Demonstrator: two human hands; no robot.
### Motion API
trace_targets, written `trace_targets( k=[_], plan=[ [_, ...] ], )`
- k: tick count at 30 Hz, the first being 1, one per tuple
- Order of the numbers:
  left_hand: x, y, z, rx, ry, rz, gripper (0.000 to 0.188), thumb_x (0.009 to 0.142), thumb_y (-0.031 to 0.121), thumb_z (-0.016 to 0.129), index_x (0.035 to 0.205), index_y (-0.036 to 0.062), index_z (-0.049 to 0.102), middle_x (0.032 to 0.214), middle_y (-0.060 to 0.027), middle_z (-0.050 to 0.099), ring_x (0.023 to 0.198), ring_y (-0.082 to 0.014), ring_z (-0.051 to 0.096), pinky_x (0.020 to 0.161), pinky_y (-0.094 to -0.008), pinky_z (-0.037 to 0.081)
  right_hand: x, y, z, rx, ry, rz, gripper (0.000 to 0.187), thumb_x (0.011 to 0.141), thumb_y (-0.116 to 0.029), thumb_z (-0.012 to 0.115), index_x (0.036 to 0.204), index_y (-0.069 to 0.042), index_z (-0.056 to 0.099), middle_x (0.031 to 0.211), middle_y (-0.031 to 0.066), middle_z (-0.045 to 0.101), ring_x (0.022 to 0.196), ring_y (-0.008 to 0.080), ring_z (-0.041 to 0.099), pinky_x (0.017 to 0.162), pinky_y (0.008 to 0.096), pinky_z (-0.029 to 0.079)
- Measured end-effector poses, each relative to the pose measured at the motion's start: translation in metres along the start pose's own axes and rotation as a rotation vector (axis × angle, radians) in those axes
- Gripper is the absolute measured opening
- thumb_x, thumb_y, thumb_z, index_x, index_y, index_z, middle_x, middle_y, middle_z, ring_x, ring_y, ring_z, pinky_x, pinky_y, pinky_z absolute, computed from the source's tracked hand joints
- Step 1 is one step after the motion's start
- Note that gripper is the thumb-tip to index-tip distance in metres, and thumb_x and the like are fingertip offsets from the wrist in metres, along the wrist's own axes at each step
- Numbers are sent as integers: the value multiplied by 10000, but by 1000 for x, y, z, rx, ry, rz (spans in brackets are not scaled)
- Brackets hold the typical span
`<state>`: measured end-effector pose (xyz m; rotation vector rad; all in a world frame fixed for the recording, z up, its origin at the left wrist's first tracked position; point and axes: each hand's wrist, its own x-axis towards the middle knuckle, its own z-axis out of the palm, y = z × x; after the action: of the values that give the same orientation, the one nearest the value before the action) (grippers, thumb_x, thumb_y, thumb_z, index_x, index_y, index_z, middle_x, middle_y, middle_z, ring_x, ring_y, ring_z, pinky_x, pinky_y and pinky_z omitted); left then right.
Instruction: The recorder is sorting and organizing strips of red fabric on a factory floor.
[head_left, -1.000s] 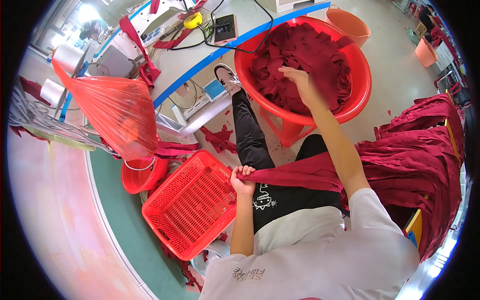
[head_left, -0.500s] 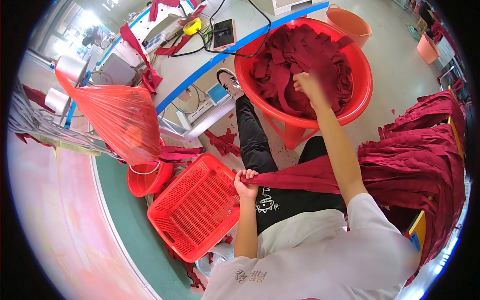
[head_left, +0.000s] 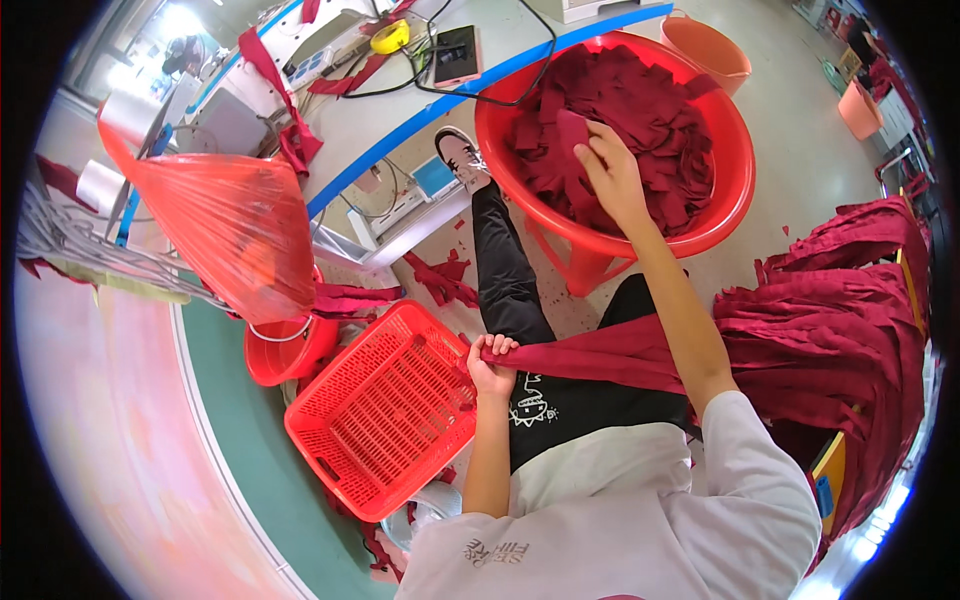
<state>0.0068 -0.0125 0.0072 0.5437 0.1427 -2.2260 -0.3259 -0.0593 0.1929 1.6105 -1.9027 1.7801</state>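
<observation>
My left hand (head_left: 492, 366) is closed round the end of a bundle of dark red fabric strips (head_left: 600, 354), held above my lap. The bundle stretches right, under my right forearm, toward a large heap of the same fabric (head_left: 820, 325). Over the big red tub (head_left: 738, 195), my right hand (head_left: 612, 170) pinches one dark red fabric strip (head_left: 571, 135) between thumb and fingers. Many cut fabric pieces (head_left: 640, 100) fill the tub below that hand. Whether the pinched strip is free of the pile, I cannot tell.
A red plastic basket (head_left: 385, 420) stands left of my lap, near a small red bucket (head_left: 280, 355). A red plastic bag (head_left: 230, 225) hangs above it. The blue-edged table (head_left: 350, 140) carries a phone (head_left: 457, 55) and cables. An orange bucket (head_left: 705, 50) stands behind the tub.
My right hand, blurred before over the tub, now shows clearly with a strip lifted at its fingertips. My left hand keeps its hold on the bundle. The whole view has shifted slightly.
</observation>
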Motion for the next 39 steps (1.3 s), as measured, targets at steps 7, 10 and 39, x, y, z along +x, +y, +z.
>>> trace_targets(
  k=[7, 10, 39],
  plan=[
    [18, 7, -47, -90, -637, -21, 215, 946, 320, 484, 874, 118, 504, 800, -21, 459, 868, -175, 462, 908, -364, 386, -146, -185, 24, 413, -776, -217, 170, 858, -211, 600, 912, -57, 643, 897, 125, 654, 741, 312, 639, 645, 423, 508],
    [6, 9, -28, 178, 34, 47, 214, 941, 230, 437, 790, 92, 498, 606, -13, 383, 629, -177, 433, 780, -348, 418, -229, -170, 9, 142, -1205, 44, 182, 878, -222, 579, 840, -44, 594, 810, 108, 596, 722, 318, 624, 617, 442, 501],
    [-43, -45, 75, 419, -15, -323, 385, 940, 341, 513, 1183, 58, 607, 916, -90, 677, 692, -246, 639, 689, -329, 528, -274, -153, -43, 311, -1166, 304, 240, 730, -25, 507, 929, 46, 621, 882, 202, 630, 780, 337, 616, 661, 396, 474]
  ],
)
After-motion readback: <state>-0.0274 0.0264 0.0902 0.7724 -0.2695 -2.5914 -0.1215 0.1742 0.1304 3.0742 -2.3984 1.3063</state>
